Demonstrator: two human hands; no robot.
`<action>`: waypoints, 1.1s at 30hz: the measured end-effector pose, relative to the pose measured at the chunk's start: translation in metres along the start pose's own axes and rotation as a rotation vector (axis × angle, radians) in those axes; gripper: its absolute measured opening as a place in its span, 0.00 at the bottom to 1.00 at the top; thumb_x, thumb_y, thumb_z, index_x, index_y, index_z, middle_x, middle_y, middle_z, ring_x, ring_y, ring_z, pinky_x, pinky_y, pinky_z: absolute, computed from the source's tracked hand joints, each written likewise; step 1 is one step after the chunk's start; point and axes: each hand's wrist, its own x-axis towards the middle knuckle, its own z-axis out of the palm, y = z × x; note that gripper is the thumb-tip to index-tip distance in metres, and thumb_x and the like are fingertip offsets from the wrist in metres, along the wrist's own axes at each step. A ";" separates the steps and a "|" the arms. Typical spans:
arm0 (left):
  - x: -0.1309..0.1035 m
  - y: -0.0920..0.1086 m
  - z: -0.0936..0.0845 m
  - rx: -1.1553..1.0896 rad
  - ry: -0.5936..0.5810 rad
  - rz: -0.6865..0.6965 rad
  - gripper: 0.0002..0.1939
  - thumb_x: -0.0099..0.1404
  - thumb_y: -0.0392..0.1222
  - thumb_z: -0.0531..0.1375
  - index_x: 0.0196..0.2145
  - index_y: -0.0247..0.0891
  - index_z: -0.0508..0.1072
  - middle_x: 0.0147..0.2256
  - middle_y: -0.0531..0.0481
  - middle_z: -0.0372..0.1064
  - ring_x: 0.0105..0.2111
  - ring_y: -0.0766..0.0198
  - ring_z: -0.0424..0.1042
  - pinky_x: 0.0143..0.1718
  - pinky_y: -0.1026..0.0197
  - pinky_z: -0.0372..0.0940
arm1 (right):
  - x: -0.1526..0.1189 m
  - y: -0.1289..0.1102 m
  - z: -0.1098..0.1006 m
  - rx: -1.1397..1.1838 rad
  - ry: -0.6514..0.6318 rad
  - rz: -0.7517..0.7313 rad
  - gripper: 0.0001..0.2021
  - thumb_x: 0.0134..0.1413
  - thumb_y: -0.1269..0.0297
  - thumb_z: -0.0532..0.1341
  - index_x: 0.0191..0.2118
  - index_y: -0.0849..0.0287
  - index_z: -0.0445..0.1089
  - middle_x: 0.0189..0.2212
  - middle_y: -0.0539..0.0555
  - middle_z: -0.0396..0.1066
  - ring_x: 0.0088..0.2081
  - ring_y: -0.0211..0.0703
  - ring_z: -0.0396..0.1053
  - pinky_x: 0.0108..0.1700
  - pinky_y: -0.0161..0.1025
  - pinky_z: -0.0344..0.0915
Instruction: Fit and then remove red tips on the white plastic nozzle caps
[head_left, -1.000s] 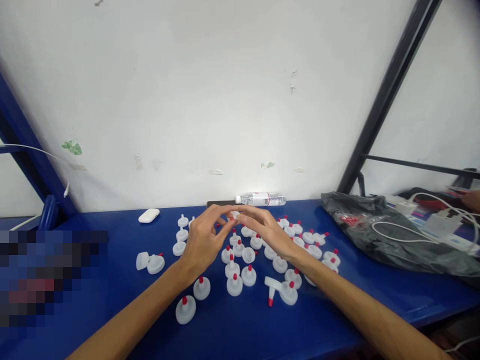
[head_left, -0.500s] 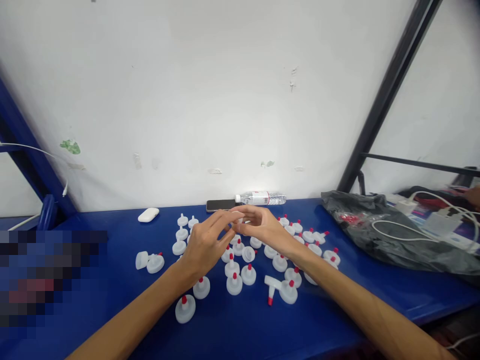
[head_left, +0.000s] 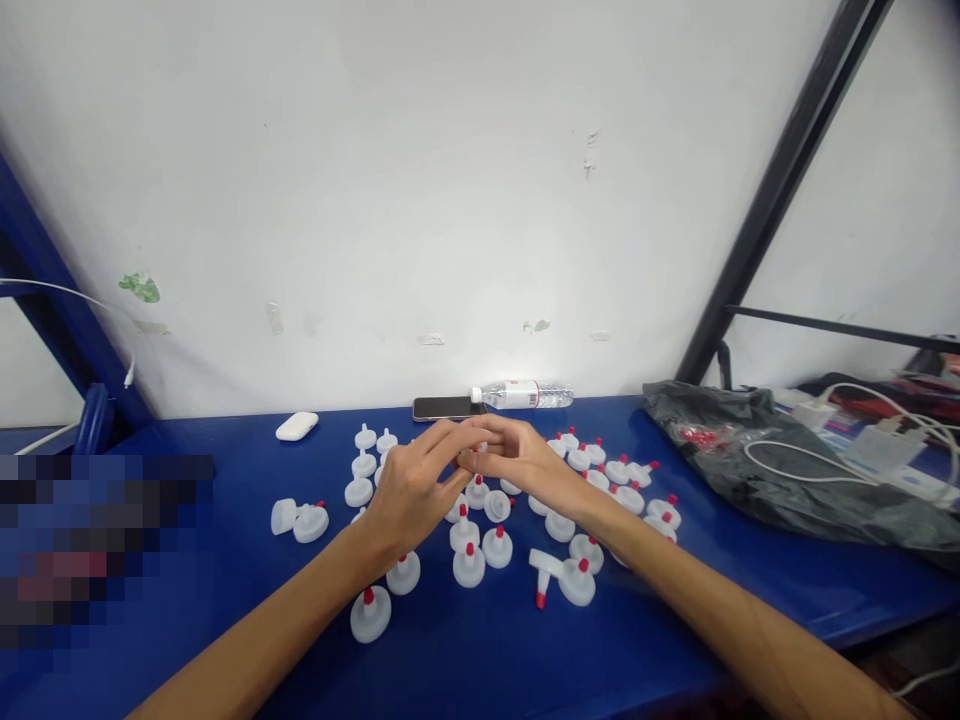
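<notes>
My left hand (head_left: 411,488) and my right hand (head_left: 521,460) meet fingertip to fingertip above the middle of a blue table (head_left: 480,650). Between the fingers sits a small white cap with a red tip (head_left: 466,457), mostly hidden; both hands pinch it. Below and around the hands, several white nozzle caps with red tips (head_left: 469,565) stand scattered on the table. One cap (head_left: 541,580) lies on its side near my right forearm, and another (head_left: 370,613) stands close to my left forearm.
A phone (head_left: 442,408) and a lying water bottle (head_left: 525,395) rest by the white wall. A white earbud case (head_left: 297,427) is at the back left. A black plastic bag (head_left: 757,460) with white cables lies to the right, beside a dark slanted frame post (head_left: 772,200).
My fingertips have drawn closer together around the small cap and dropped slightly. The phone behind them has come into view. The caps on the table have not moved.
</notes>
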 end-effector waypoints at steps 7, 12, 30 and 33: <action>0.000 0.002 -0.003 -0.046 -0.013 -0.025 0.18 0.64 0.28 0.59 0.49 0.44 0.71 0.43 0.50 0.71 0.29 0.72 0.68 0.23 0.70 0.61 | -0.002 -0.003 -0.002 0.013 -0.005 -0.002 0.16 0.50 0.60 0.70 0.43 0.61 0.76 0.33 0.52 0.75 0.35 0.42 0.74 0.39 0.37 0.68; -0.002 -0.002 -0.002 -0.033 -0.045 -0.010 0.18 0.63 0.28 0.59 0.49 0.44 0.72 0.43 0.50 0.70 0.30 0.70 0.69 0.23 0.69 0.60 | 0.000 0.002 -0.003 -0.031 0.013 -0.001 0.13 0.50 0.63 0.69 0.42 0.62 0.77 0.30 0.51 0.75 0.32 0.41 0.73 0.34 0.36 0.67; 0.003 -0.011 -0.005 -0.137 -0.136 -0.296 0.04 0.67 0.43 0.63 0.38 0.42 0.77 0.38 0.54 0.76 0.30 0.68 0.71 0.30 0.65 0.63 | -0.001 0.000 -0.012 -0.233 0.237 -0.168 0.16 0.63 0.60 0.61 0.56 0.51 0.67 0.55 0.55 0.70 0.54 0.47 0.70 0.55 0.47 0.67; 0.002 -0.011 -0.002 -0.241 -0.298 -0.382 0.05 0.65 0.45 0.65 0.37 0.44 0.78 0.36 0.56 0.77 0.30 0.67 0.72 0.31 0.64 0.65 | -0.001 -0.001 -0.015 -0.211 0.332 -0.212 0.11 0.63 0.62 0.60 0.50 0.54 0.70 0.50 0.55 0.73 0.49 0.46 0.72 0.52 0.45 0.67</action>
